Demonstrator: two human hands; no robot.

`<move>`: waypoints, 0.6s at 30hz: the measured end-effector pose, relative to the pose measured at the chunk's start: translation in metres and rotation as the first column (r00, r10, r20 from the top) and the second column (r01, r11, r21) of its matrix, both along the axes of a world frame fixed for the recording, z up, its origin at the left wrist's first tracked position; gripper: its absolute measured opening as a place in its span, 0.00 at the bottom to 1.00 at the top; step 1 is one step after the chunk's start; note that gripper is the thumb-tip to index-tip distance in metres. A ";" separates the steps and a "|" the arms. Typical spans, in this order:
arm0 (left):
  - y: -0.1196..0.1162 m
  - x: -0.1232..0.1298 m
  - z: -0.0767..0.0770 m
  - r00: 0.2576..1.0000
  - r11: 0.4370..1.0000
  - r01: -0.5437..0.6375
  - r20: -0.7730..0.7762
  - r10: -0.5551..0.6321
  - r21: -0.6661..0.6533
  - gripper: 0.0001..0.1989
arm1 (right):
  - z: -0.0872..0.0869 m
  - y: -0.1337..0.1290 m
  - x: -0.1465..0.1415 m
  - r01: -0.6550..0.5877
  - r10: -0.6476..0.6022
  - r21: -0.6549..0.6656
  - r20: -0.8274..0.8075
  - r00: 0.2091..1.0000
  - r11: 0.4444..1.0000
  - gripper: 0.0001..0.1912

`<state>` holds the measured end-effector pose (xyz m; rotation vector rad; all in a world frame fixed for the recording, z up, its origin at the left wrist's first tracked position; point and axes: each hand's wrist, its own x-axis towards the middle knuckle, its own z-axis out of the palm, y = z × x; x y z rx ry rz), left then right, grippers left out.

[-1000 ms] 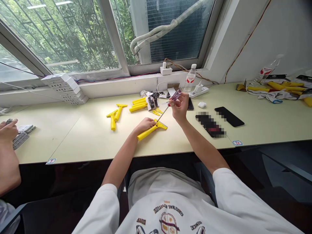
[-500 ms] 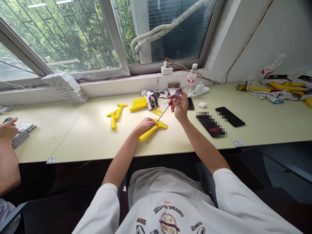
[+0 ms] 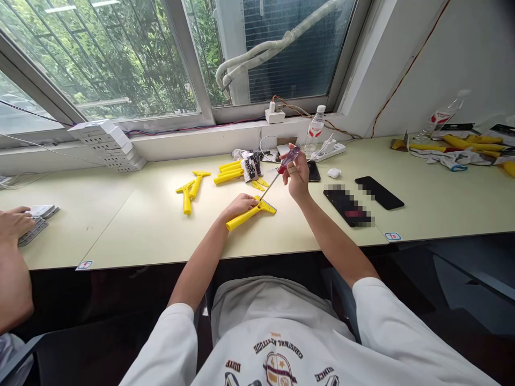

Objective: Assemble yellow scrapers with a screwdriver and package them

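My left hand (image 3: 241,206) is closed on the head of a yellow scraper (image 3: 243,218), which lies on the table with its handle toward me. A thin blade edge shows along the right side of its head. In my right hand (image 3: 296,177) is a screwdriver (image 3: 288,160) with a clear purple-red handle, held tilted. Its tip meets the scraper's head beside my left fingertips; any screw there is too small to make out. Two more yellow scrapers (image 3: 187,201) lie to the left, and several packaged ones (image 3: 229,174) lie farther back.
Two dark phones (image 3: 380,193) and a white earphone case (image 3: 333,172) lie to the right. A water bottle (image 3: 315,128) and a power strip (image 3: 330,150) stand by the wall. At far left, a co-worker's hand (image 3: 16,222) rests on grey parts. White boxes (image 3: 110,145) are stacked by the window.
The scraper's handle end has swung slightly left while the screwdriver stays at its head. My right fingers have shifted a little on the screwdriver handle. The co-worker's hand has lowered onto the grey parts.
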<state>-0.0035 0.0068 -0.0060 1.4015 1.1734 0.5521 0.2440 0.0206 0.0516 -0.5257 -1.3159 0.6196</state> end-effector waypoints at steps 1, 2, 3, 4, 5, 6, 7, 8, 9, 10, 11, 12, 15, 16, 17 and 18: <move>0.000 0.000 0.000 1.000 1.000 0.003 0.005 -0.003 -0.001 0.16 | 0.000 0.000 0.000 0.017 -0.017 -0.002 0.014 1.000 1.000 0.37; -0.001 0.000 0.001 1.000 1.000 0.006 0.009 -0.006 -0.001 0.16 | 0.000 0.001 -0.001 0.036 -0.036 -0.004 0.031 0.999 0.999 0.39; -0.001 0.000 0.001 1.000 1.000 0.008 0.011 -0.008 -0.002 0.16 | 0.000 0.001 -0.001 0.056 -0.055 -0.004 0.046 0.997 0.998 0.42; -0.001 0.000 0.001 1.000 1.000 0.009 0.012 -0.009 -0.003 0.16 | 0.001 0.002 -0.002 0.072 -0.072 -0.005 0.058 0.996 0.997 0.45; -0.002 0.000 0.002 1.000 1.000 0.009 0.010 -0.009 -0.003 0.16 | 0.001 0.002 -0.002 0.085 -0.085 -0.005 0.063 0.994 0.996 0.46; -0.002 0.000 0.002 1.000 1.000 0.010 0.007 -0.009 -0.003 0.16 | 0.002 0.002 -0.001 0.098 -0.097 -0.004 0.059 0.993 0.995 0.47; -0.002 0.000 0.002 1.000 1.000 0.011 0.004 -0.011 -0.002 0.16 | 0.002 0.003 -0.001 0.107 -0.107 -0.003 0.051 0.993 0.994 0.48; -0.002 0.000 0.002 1.000 1.000 0.013 0.001 -0.013 -0.001 0.15 | 0.002 0.002 0.000 0.113 -0.113 -0.001 0.041 0.993 0.994 0.47; -0.001 0.000 0.002 1.000 1.000 0.014 -0.001 -0.014 0.001 0.15 | 0.003 0.002 0.000 0.115 -0.115 0.000 0.032 0.993 0.993 0.46; -0.001 0.000 0.002 1.000 1.000 0.013 -0.001 -0.013 0.000 0.15 | 0.003 0.001 0.001 0.113 -0.113 0.002 0.026 0.993 0.994 0.45; -0.001 0.001 0.002 1.000 1.000 0.009 0.000 -0.009 -0.004 0.15 | 0.002 0.000 0.002 0.108 -0.108 0.005 0.023 0.994 0.994 0.43; -0.001 0.001 0.002 1.000 1.000 0.004 0.003 -0.004 -0.009 0.15 | 0.002 -0.001 0.002 0.102 -0.102 0.008 0.021 0.995 0.995 0.41; -0.002 0.001 0.002 1.000 1.000 -0.010 0.015 0.010 -0.025 0.16 | 0.003 -0.004 0.003 0.086 -0.087 0.015 0.018 0.996 0.996 0.38; -0.002 0.001 0.003 1.000 1.000 -0.011 0.018 0.011 -0.028 0.15 | 0.003 -0.005 0.003 0.085 -0.085 0.014 0.015 0.996 0.996 0.38; -0.002 0.002 0.003 1.000 1.000 -0.009 0.019 0.010 -0.029 0.15 | 0.003 -0.005 0.003 0.086 -0.087 0.011 0.012 0.996 0.996 0.37; -0.002 0.002 0.003 1.000 1.000 -0.007 0.017 0.007 -0.028 0.15 | 0.002 -0.004 0.003 0.092 -0.092 0.007 0.010 0.996 0.996 0.37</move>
